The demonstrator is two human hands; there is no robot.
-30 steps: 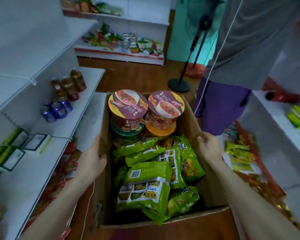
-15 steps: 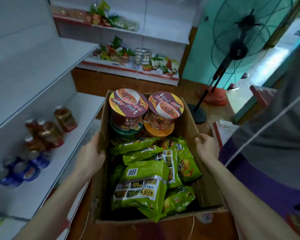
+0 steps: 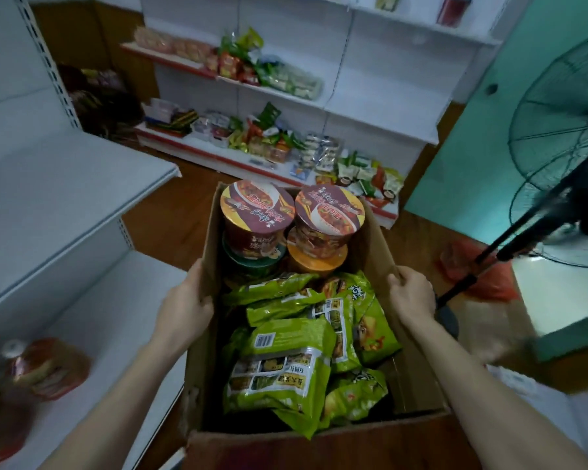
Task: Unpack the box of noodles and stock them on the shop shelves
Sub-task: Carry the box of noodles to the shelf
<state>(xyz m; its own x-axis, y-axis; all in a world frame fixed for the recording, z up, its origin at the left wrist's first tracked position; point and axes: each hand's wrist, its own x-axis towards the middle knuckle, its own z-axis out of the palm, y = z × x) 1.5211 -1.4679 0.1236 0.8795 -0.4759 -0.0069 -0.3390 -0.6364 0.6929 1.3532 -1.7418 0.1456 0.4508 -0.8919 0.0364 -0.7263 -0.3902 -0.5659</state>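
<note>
- Box of noodles (image 3: 375,247) is gripped in the aisle, between the white shelf (image 3: 109,300) on the left and a fan stand (image 3: 504,252) on the right. The left hand (image 3: 184,303) and right hand (image 3: 413,296) each hold a side wall, fingers curled over its rim.
- Inside, cup noodles (image 3: 257,206) stand stacked two high at the far end, rising above the rim. Green noodle packets (image 3: 286,361) lie heaped toward the near edge.
- Likely risks: a tilt could topple the tall cups, the cardboard walls could buckle under the load, and a swing to the right could knock the fan stand.
</note>
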